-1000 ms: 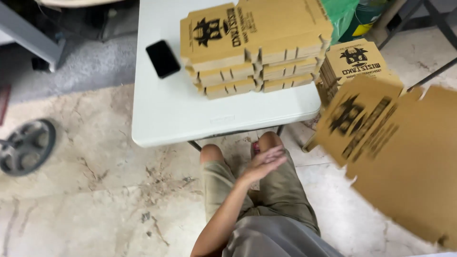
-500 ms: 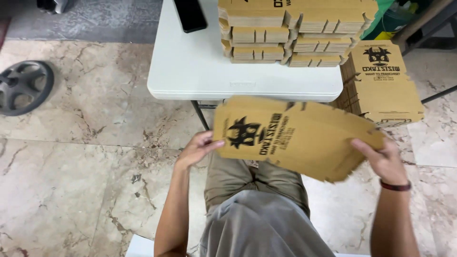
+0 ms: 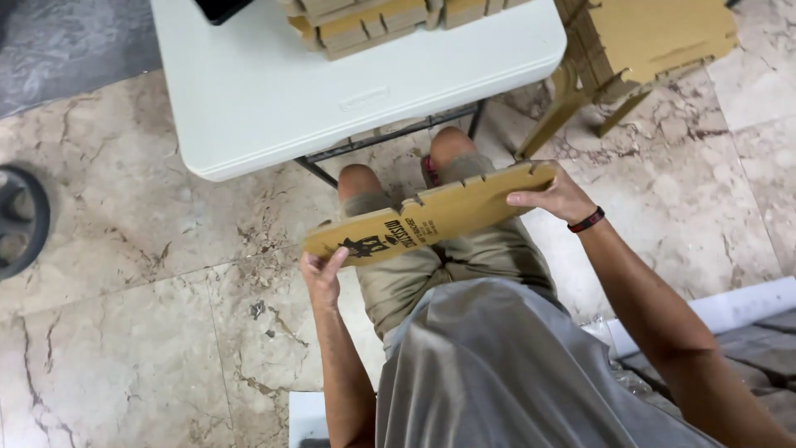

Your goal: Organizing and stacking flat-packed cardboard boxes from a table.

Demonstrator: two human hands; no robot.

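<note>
Seen from above, looking down at a seated person's lap and a marble tile floor (image 3: 124, 332). At the far left edge, part of a dark round wheel-like object (image 3: 18, 217) lies on the floor. Moving right, a white folding table (image 3: 274, 91) fills the upper middle of the view; a dark phone (image 3: 217, 8) sits at its top edge, with a stack of folded brown cardboard boxes (image 3: 373, 21) just beside it.

Below the table's near edge, the person holds a flat, unfolded brown cardboard box blank (image 3: 431, 217) over their knees. It is seen almost edge-on, slanting up from lower left to upper right, with a dark printed emblem and lettering near its lower end and notched tabs along its top edge. The left hand (image 3: 323, 274) supports the lower left end from beneath, fingers closed around the edge with the thumb pressed against the printed face. The right hand (image 3: 557, 197) grips the upper right end, fingers curled over the edge; a dark wristband (image 3: 586, 221) circles that wrist. The person wears khaki shorts (image 3: 448, 265) and a grey shirt (image 3: 497, 373).

At upper right, a pile of flat cardboard blanks (image 3: 647, 41) leans beside the table, well apart from the hands. At the lower right edge lies a pale sheet (image 3: 746, 303) on the floor.
</note>
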